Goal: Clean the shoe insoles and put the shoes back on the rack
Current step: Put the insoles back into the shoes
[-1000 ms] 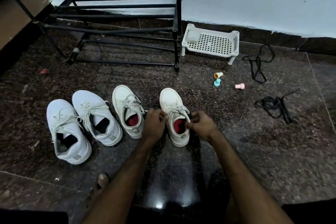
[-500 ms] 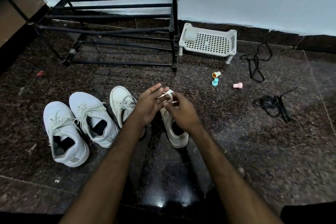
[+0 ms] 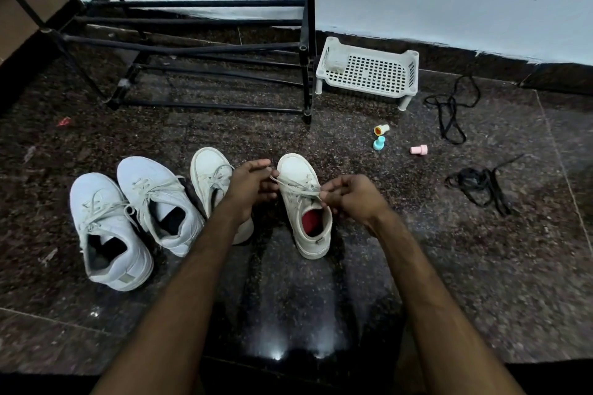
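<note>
Standing on the dark speckled stone floor (image 3: 449, 266), the white shoe with a red insole (image 3: 305, 207) is tended at its white lace (image 3: 298, 186), which is pinched by the left hand (image 3: 252, 186) and the right hand (image 3: 356, 199). Three more white shoes (image 3: 154, 202) are set alongside, near a black metal rack (image 3: 208, 50).

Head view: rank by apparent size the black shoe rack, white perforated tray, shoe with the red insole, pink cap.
1. black shoe rack
2-3. white perforated tray and shoe with the red insole: look alike, and the shoe is nearer the camera, so unranked
4. pink cap
</note>
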Demonstrator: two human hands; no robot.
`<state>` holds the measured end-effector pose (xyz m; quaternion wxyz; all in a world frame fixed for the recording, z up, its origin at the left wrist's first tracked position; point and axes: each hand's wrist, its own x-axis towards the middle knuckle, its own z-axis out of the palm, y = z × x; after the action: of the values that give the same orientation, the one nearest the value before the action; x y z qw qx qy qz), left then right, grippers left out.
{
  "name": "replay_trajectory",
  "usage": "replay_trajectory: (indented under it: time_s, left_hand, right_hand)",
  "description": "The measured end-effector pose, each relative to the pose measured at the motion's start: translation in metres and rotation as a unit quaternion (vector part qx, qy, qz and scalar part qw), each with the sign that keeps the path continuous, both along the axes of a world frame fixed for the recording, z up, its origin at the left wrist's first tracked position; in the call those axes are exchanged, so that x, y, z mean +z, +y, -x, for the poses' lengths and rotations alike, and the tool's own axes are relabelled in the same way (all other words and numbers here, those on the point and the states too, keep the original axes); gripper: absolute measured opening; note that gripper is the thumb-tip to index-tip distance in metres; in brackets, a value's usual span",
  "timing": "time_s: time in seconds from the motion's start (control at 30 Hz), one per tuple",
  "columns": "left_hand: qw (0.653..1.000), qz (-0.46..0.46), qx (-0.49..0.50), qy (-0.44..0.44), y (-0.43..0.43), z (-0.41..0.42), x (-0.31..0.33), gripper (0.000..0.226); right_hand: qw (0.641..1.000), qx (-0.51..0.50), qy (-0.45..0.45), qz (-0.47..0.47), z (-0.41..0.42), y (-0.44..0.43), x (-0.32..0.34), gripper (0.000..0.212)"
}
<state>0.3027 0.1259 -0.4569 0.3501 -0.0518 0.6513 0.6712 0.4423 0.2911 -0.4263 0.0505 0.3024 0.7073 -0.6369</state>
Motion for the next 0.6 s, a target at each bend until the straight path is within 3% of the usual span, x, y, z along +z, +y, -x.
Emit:
replay_trajectory:
  time_s: [0.1, 0.17, 0.23, 0.33, 0.6]
  left_hand:
    - [0.982, 0.118, -0.076, 0.126, 0.002, -0.002, -0.007, 0.012]
    - [0.926, 0.228, -0.118, 0.276, 0.003, -0.002, -0.013, 0.012]
    - [0.884, 0.274, -0.134, 0.354, 0.007, -0.006, -0.015, 0.013]
    - [0.868, 0.265, -0.164, 0.386, 0.018, -0.022, -0.007, 0.010]
    - [0.863, 0.251, -0.227, 0.376, 0.025, -0.036, -0.017, 0.011]
  right_hand:
    - [0.999, 0.044, -0.009, -0.029, 0.002, 0.000, -0.001, 0.013]
    - [0.987, 0.125, -0.043, -0.094, 0.004, -0.004, -0.005, 0.014]
    - [0.965, 0.118, -0.075, -0.223, 0.005, -0.007, -0.008, 0.011]
    - [0.940, 0.023, -0.050, -0.337, 0.007, -0.009, -0.012, 0.007]
    - [0.938, 0.057, -0.035, -0.340, 0.014, -0.018, -0.022, 0.024]
